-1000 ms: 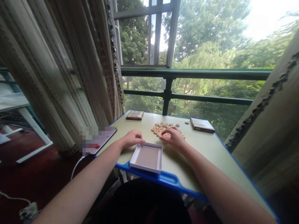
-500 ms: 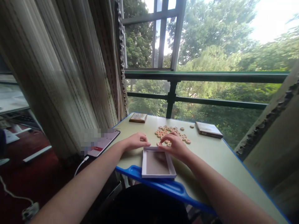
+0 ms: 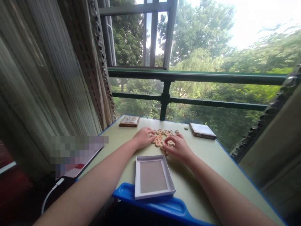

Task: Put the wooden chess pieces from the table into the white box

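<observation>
Curls left hand (image 3: pixel 142 138) at left edge of round pieces (image 3: pixel 158 144), no longer beside shallow box (image 3: pixel 154 177); keeps box on surface (image 3: pixel 209 152), nearer the body, with long axis pointing forward; bends right hand (image 3: pixel 179 146) over pieces' near right side; cannot tell grip of either.

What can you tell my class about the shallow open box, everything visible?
The box is shallow, rectangular and looks like cardboard, with whitish walls around a grey-brown floor. It lies open side up on the table, its near end over the blue edge. The left hand and right hand, both beyond it, appear clear of it.
</observation>
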`<action>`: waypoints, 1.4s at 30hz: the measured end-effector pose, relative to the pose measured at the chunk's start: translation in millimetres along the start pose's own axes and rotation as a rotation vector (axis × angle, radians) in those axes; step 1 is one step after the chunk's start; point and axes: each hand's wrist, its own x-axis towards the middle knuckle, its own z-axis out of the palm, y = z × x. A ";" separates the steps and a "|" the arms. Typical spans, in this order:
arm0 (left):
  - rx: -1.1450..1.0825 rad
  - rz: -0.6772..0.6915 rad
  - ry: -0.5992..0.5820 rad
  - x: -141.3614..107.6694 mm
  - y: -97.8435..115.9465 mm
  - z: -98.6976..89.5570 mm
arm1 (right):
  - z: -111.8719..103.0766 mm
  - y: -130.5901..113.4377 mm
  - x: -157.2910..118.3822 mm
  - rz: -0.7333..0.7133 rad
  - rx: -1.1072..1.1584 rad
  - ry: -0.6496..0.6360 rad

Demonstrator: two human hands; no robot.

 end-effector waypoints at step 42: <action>-0.010 -0.117 -0.091 -7.6 -8.2 -5.2 | 17.5 -11.1 6.6 0.016 -0.084 -0.098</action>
